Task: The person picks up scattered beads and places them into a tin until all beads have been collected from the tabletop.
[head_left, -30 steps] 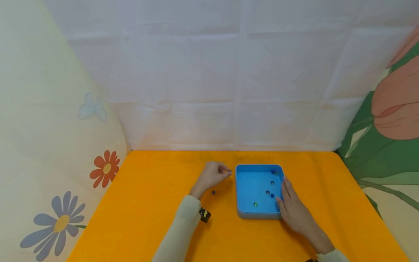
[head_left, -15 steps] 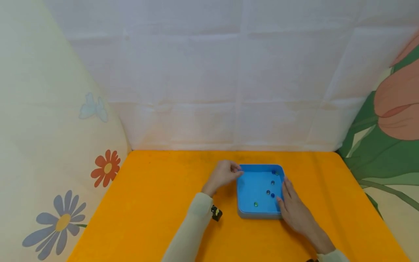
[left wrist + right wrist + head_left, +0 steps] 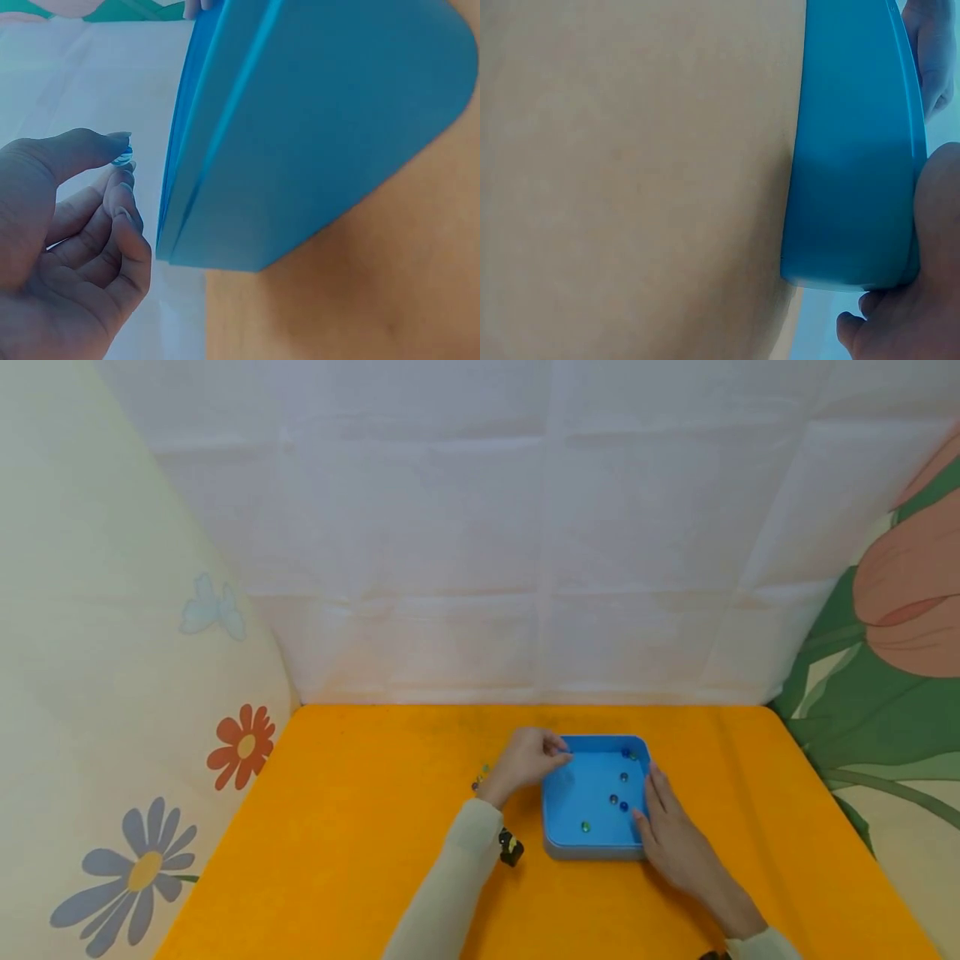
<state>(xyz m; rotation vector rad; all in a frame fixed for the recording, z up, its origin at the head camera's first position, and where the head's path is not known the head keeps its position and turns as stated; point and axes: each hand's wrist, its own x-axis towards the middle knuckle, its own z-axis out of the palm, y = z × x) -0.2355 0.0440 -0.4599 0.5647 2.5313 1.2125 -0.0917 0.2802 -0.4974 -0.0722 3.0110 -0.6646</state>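
My left hand (image 3: 527, 758) is over the left rim of a shallow blue square box (image 3: 558, 842). Between thumb and fingertips it pinches a small clear glass marble (image 3: 122, 157), seen best in the left wrist view. Inside the box lie several marbles: a green one (image 3: 586, 827) near the front, a dark blue one (image 3: 624, 807) and others toward the right and back. My right hand (image 3: 678, 839) holds the box's right side, its thumb over the rim and its fingers along the outer wall. In the right wrist view, that hand (image 3: 900, 322) is partly cut off.
A few more marbles (image 3: 480, 778) lie on the orange tabletop (image 3: 360, 827) just left of the left wrist, partly hidden by it. White cloth (image 3: 420, 527) hangs behind the table, with flower-printed cloth (image 3: 127, 693) at the sides.
My left hand has moved right from the tabletop to over the box's left rim, carrying the marble. Marbles behind its wrist have come into sight. The right hand and box stay put.
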